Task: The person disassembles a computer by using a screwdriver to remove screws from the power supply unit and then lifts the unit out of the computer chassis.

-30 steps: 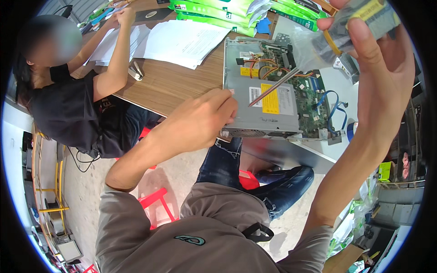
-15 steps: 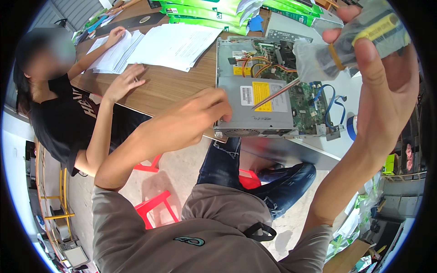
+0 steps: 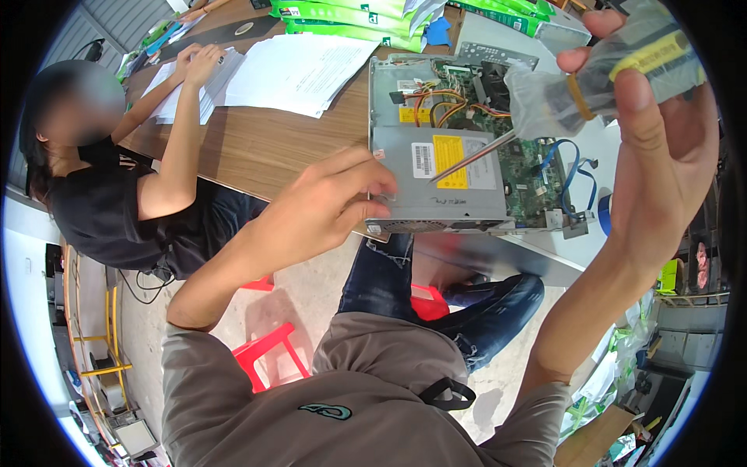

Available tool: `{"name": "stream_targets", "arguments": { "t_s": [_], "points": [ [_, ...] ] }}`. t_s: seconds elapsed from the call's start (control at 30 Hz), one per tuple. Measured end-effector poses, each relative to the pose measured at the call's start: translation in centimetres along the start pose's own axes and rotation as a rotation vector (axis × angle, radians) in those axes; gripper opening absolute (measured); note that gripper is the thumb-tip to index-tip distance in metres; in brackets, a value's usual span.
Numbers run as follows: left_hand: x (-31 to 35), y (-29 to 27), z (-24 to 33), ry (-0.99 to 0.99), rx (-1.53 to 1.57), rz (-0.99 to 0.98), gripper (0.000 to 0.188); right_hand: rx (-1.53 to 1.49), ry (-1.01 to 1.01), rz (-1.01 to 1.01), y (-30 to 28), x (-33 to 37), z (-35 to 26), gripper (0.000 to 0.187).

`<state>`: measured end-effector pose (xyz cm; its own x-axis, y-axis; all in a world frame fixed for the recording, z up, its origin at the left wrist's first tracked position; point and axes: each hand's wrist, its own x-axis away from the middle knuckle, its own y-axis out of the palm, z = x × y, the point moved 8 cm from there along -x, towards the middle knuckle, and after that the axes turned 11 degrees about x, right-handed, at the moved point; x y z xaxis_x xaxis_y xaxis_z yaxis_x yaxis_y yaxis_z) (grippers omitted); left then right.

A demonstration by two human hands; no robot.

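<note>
An uncovered desktop computer case (image 3: 380, 117) lies on the table, its green circuit board (image 3: 523, 180) and coloured wires showing. In its near left part sits a grey metal power supply (image 3: 405, 198) with yellow and white labels. My left hand (image 3: 331, 194) is closed at the case's near left corner, thumb and bent fingers against the edge. Raised at the right, my right hand (image 3: 661, 148) grips a screwdriver (image 3: 650, 54) with a yellow and dark handle, wrapped in clear plastic under a rubber band. Its shaft slants down left, the tip over the power supply's label; contact cannot be told.
Paper stacks (image 3: 303, 74) lie left of the case, where a co-worker's hands (image 3: 198, 64) rest on sheets. Green packages (image 3: 358, 27) are piled behind. A blue cable (image 3: 580, 175) loops beyond the case's right side. A red stool (image 3: 268, 350) stands on the floor below.
My left hand's fingers have opened slightly at the case corner, showing the thumb. The screwdriver stays almost in place. The co-worker's nearer hand has moved up onto the papers beside the other hand.
</note>
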<state>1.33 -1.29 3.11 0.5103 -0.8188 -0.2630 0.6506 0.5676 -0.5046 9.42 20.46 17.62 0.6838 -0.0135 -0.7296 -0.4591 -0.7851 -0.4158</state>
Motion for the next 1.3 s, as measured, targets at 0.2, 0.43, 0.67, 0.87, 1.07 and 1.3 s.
{"name": "stream_targets", "arguments": {
  "t_s": [0.2, 0.43, 0.67, 0.87, 1.07, 1.3],
  "points": [
    [0.2, 0.1, -0.3, 0.016, -0.062, 0.028, 0.019, 0.009, -0.045, -0.006, -0.3, 0.2, 0.6, 0.045],
    [0.4, -0.3, -0.5, 0.059, 0.004, 0.027, 0.025, 0.021, -0.11, -0.009, 0.3, 0.4, 0.3, 0.047],
    [0.8, -0.1, -1.7, -0.1, 0.129, 0.065, 0.034, -0.026, -0.134, -0.033, 1.4, 0.2, 0.0, 0.046],
    [0.6, -1.0, -1.1, 0.073, 0.063, 0.112, 0.035, -0.046, -0.151, -0.061, 2.2, -0.3, -0.6, 0.045],
    [1.1, -0.2, -1.8, -0.067, 0.135, 0.083, 0.037, -0.063, -0.142, -0.105, 3.4, -0.4, 0.1, 0.044],
    [1.2, -1.1, -2.6, -0.052, 0.184, 0.131, 0.032, -0.026, -0.172, -0.143, 4.3, -0.9, -0.4, 0.043]
  ]
}}
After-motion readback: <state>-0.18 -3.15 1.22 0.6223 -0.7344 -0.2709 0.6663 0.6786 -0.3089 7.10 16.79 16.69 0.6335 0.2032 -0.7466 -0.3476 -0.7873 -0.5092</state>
